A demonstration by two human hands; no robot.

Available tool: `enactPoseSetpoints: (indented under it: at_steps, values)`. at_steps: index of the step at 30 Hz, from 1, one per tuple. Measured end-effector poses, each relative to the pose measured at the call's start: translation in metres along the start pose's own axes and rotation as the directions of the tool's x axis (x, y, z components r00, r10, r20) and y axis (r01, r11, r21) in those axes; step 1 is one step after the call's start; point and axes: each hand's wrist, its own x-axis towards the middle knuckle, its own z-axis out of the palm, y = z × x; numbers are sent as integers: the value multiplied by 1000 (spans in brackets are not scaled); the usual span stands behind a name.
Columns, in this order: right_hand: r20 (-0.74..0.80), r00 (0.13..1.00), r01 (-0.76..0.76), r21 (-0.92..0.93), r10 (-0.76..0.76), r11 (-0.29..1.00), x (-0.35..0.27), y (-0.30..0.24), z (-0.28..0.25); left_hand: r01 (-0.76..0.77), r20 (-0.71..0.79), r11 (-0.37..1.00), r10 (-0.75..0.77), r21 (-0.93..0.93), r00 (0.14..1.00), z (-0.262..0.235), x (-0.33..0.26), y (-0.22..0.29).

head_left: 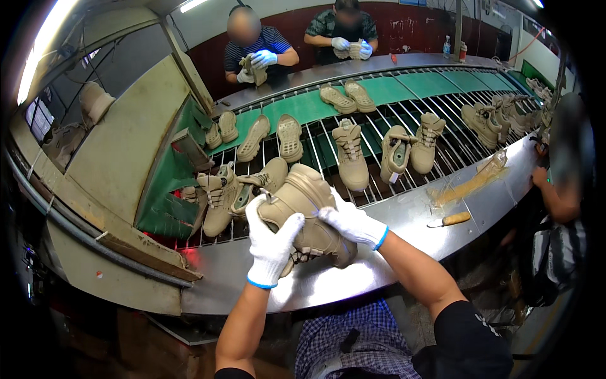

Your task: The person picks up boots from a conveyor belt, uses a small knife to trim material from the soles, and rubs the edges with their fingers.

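A tan lace-up shoe [309,196] is held tilted above the metal edge of the conveyor, its laces facing down toward me. My left hand [273,239], in a white knit glove with a blue cuff, is closed around one end of the shoe. My right hand [355,221], gloved the same way, has its fingers drawn together against the shoe's side. A small bluish spot shows at those fingertips; whatever they pinch there is too small to make out. Just behind the held shoe, another tan shoe [273,177] and a laced shoe [219,201] rest on the rack.
Several tan shoes stand on the metal-bar conveyor [372,165], with loose soles [290,138] on the green belt [404,88]. A wooden-handled hooked knife [456,219] lies on the steel ledge [404,237]. Two co-workers handle pieces across the line; another person [555,196] is at right.
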Motion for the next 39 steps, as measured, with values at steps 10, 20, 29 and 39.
enactPoseSetpoints:
  at_steps: [10, 20, 29, 39]
  values:
    - [25, 951, 277, -503, -307, 818, -88, 112, -5, 116, -266, 990, -90, 81, 960, -44, -40, -21]
    - [-554, 814, -435, -780, -173, 449, -203, 179, -174, 31, 55, 488, -162, 872, 985, -108, -127, -11]
    - [-473, 869, -412, -530, 144, 741, -149, 95, -84, -455, 491, 555, 95, 696, 866, -6, -30, -14]
    - [-25, 996, -84, -394, 81, 915, -90, -13, 24, -246, 483, 625, -242, 741, 842, 14, -3, -35]
